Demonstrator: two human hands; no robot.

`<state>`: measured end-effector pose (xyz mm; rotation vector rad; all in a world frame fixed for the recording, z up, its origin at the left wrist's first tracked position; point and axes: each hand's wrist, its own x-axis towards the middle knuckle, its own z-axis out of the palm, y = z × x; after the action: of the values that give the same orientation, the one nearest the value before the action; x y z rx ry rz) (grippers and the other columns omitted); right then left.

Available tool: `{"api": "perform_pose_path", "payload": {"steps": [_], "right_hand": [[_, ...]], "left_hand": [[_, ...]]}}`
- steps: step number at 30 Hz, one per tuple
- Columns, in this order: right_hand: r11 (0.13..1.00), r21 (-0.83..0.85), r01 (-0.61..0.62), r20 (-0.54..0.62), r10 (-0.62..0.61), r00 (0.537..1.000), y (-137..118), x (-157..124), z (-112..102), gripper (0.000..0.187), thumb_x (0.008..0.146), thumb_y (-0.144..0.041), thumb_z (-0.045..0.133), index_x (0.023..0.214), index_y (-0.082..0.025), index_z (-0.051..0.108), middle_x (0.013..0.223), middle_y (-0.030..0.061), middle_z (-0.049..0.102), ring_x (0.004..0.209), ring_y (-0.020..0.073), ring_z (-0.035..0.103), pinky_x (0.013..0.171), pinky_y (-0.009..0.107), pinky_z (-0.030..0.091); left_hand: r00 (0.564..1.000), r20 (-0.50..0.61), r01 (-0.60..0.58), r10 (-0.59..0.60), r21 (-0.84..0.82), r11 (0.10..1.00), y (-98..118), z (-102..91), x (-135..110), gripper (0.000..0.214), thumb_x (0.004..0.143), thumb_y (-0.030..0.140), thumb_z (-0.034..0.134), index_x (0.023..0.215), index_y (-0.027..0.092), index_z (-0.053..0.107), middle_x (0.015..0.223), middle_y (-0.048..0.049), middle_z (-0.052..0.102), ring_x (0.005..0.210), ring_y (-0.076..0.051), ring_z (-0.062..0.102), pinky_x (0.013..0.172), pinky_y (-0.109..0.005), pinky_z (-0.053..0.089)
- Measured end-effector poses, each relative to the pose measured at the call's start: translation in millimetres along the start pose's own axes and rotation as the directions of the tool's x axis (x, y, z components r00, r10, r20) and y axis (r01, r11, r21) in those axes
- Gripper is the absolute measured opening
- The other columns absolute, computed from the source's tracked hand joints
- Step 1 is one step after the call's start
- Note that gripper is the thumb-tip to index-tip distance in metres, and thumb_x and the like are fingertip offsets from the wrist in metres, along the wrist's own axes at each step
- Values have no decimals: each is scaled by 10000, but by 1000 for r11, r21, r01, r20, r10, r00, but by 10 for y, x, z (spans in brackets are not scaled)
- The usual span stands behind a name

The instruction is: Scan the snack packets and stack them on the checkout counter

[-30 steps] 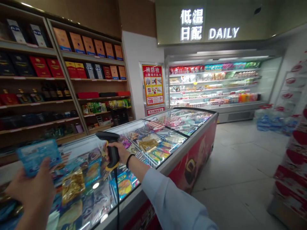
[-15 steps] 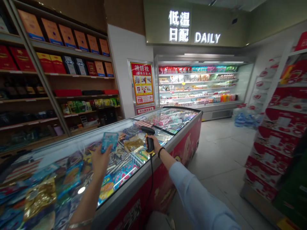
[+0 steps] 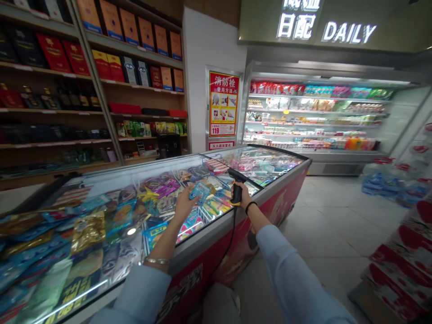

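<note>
Fingers [image 3: 191,199] of the left hand [image 3: 184,209] closed on a small, glossy blue foil packet [image 3: 200,191]; fingers [image 3: 243,191] of the right hand [image 3: 244,194] wrapped round the black plastic grip of a handheld barcode scanner [image 3: 236,189] with yellow trim, packet just beside it at 9 o'clock, black cable [image 3: 230,238] dropping toward 6 o'clock, both hands above the glass lid of a red chest freezer [image 3: 283,202], crinkled foil packets [image 3: 88,232] beneath, thin metal bangle [image 3: 155,260] on the left wrist, black band [image 3: 250,207] on the right, wooden shelves [image 3: 101,85] of boxes at 10 o'clock

A black corded barcode scanner [image 3: 236,191] with yellow trim tilts toward a small blue packet [image 3: 200,191] held near it.
</note>
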<state>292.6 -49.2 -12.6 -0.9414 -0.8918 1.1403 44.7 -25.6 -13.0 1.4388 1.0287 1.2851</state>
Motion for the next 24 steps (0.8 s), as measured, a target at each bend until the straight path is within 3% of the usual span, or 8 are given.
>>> {"api": "perform_pose_path", "payload": {"steps": [5, 11, 14, 18, 24], "right_hand": [[998, 65, -26, -39, 29, 999, 64, 27, 31, 212, 669, -363, 619, 756, -185, 543, 467, -30, 546, 346, 113, 476, 343, 228, 392], [996, 68, -62, -59, 66, 996, 74, 32, 17, 160, 674, -308, 633, 739, -177, 568, 482, -11, 569, 356, 123, 505, 332, 223, 404], [995, 56, -86, -60, 90, 994, 67, 27, 21, 146, 684, -296, 627, 743, -173, 575, 491, -6, 566, 360, 126, 504, 329, 226, 404], [993, 48, -109, -95, 113, 989, 48, 6, 36, 138, 674, -284, 637, 723, -171, 573, 500, 1, 565, 367, 129, 502, 331, 228, 396], [991, 43, -130, -141, 134, 981, 3, -42, 77, 98, 698, -261, 628, 683, -172, 592, 507, 27, 553, 371, 135, 497, 361, 248, 384]], "left_hand": [[982, 183, 80, -57, -119, 990, -25, 51, -63, 849, 572, 284, 861, 1322, 207, 470, 1182, -127, 626, 792, -181, 659, 788, -398, 565], [954, 299, 8, -26, 61, 998, -39, 16, -87, 794, 564, 269, 856, 1295, 214, 552, 1405, -149, 497, 1132, -285, 582, 1031, -456, 429], [958, 285, -23, 18, 14, 1000, -27, 3, -74, 645, 626, 290, 815, 1231, 202, 609, 1373, -149, 530, 1217, -295, 536, 1066, -457, 394], [975, 186, -108, 123, -89, 990, 10, 3, -53, 400, 687, 306, 768, 1061, 185, 689, 1252, -130, 621, 1218, -258, 544, 1101, -433, 357], [986, 129, -85, 105, -152, 985, 47, -2, -65, 317, 700, 329, 742, 963, 155, 708, 1122, -132, 684, 1091, -251, 615, 1023, -419, 429]]}}
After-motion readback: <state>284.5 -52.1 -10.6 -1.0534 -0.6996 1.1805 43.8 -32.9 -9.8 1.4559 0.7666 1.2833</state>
